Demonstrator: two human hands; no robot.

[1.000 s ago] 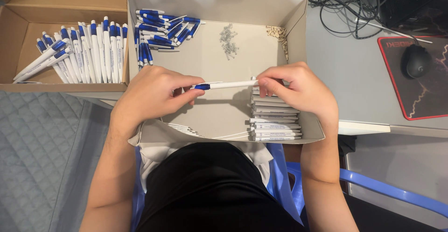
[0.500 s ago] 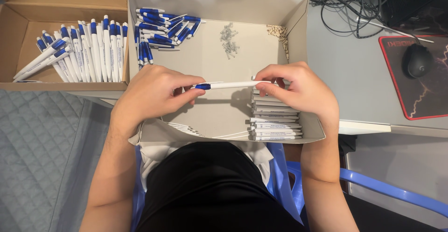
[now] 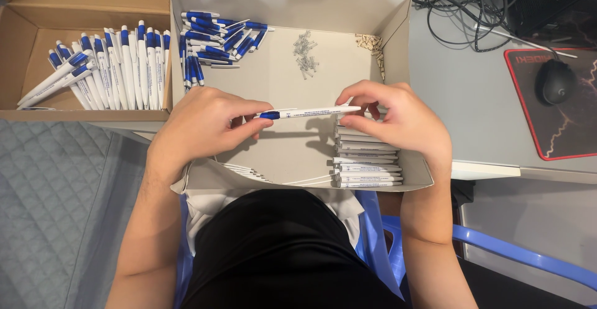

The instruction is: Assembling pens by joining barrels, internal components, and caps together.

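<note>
Right now both hands hold one white plastic pen with a blue grip (image 3: 309, 112) level above the open grey cardboard box (image 3: 398, 17) that rests on the person's lap. The left hand (image 3: 202, 129) pinches the blue end between thumb and fingers, closed narrow on it; the right hand (image 3: 398, 119) closes its fingers on the white tip end. Judging by the piles, a good part of the work looks done: a brown cardboard box (image 3: 37, 29) to the left of the grey box holds a row of finished white and blue pens (image 3: 106, 66). Much seems left as well: inside the grey box, at its far left corner, lies a heap of blue pen parts (image 3: 214, 35), near its far wall a small cluster of metal springs (image 3: 305, 51), and at its near right corner, under the right hand, a stack of white pen barrels (image 3: 367, 166). Right of the grey box, on the grey surface (image 3: 472, 97), sits a black computer mouse (image 3: 555, 80)
</note>
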